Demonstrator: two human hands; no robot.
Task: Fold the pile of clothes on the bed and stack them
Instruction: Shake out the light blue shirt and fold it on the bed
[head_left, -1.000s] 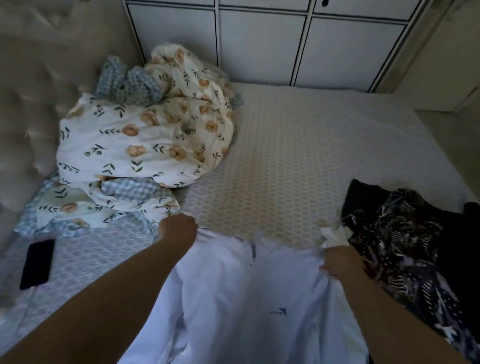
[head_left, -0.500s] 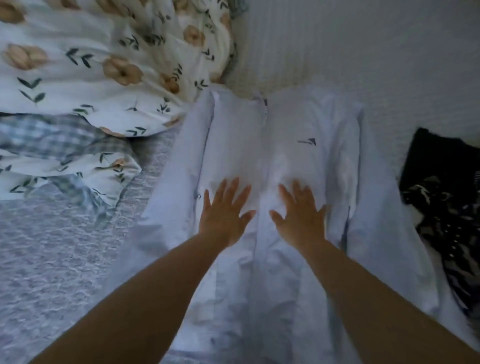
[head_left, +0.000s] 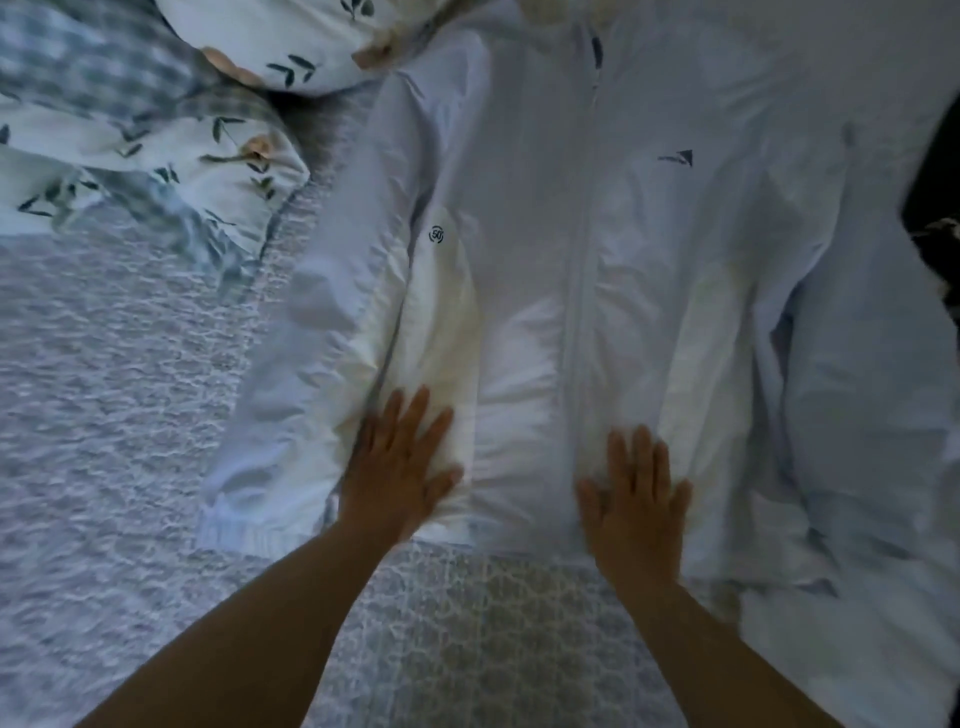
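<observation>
We lose the white jacket (head_left: 613, 249) collar past the top edge; the dark garment (head_left: 935, 208) is cut off at right.

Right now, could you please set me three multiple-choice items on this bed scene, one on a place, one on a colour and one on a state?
1. Where do both hands rest?
A. On the lower part of the white jacket
B. On the floral duvet
C. On its collar

2. What colour is the small triangular logo on the chest?
A. Red
B. Dark
C. Yellow

3. How does the zip stand?
A. Open to the hem
B. Closed along the visible front
C. Torn out

Answers:
1 A: the left hand and the right hand lie flat with straight fingers just above the hem, one on each side of the zip.
2 B: the logo shows dark against the pale cloth.
3 B: the two front panels meet along the zip with no gap.
</observation>
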